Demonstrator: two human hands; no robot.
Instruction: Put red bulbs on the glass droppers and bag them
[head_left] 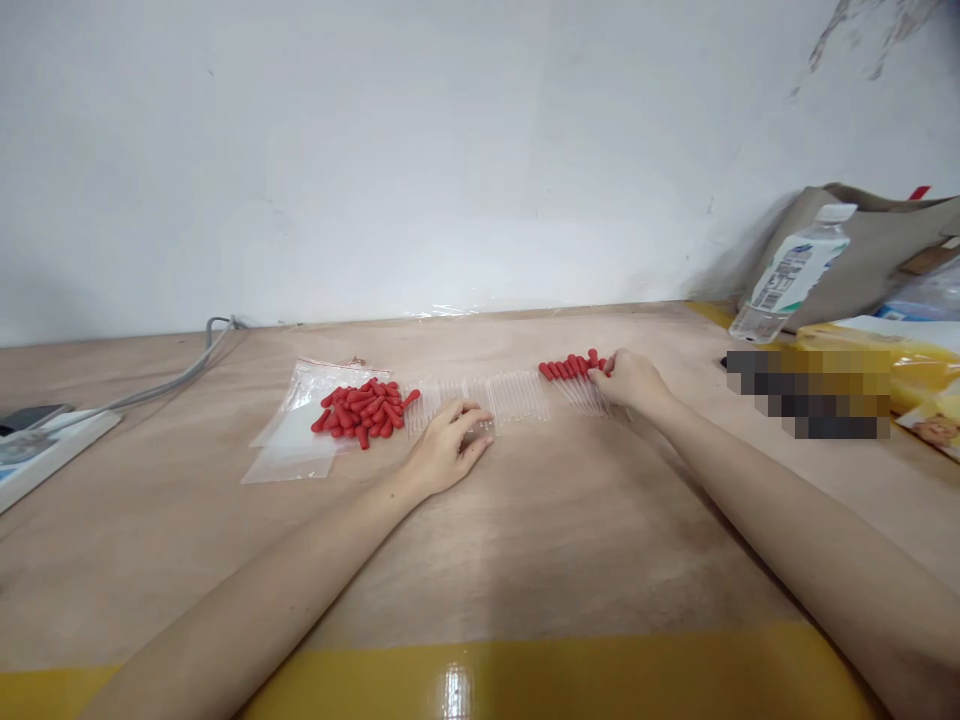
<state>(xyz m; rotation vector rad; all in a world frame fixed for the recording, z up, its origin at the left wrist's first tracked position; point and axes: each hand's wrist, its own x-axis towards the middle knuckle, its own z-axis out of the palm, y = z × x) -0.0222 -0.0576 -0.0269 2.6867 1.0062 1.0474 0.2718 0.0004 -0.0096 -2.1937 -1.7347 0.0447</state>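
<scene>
Red rubber bulbs (364,410) lie heaped just to the left of and slightly beyond the left hand (448,445), some on top of others; more of them stand in a tight row (574,368) just left of the right hand's (634,380) fingertips, seated at the far ends of slanting clear tubes (589,398); and between the two hands runs a second stretch of clear tubes (517,397), side by side, their near ends toward the person. Left hand now: palm down over the tubes, fingers loosely curved, a gap showing between thumb and index finger; whether a fingertip pins a tube, I cannot tell. Over to the right hand: thumb and fingers drawn narrow, right at the end of the row, touching or nearly touching the last bulb; whether it is pinched, the fingers hide.

Under the heap, left of the left hand, clear plastic bags (289,435) spread flat on the table (562,540); farther left lies a grey cable (172,382), running to a white power strip (60,455); beyond and right of the right hand, a labelled bottle (791,275) leans before a grey bag (862,260); nearer, well right of that hand, yellow packaging (915,355) shows, a blurred-out patch beside it.
</scene>
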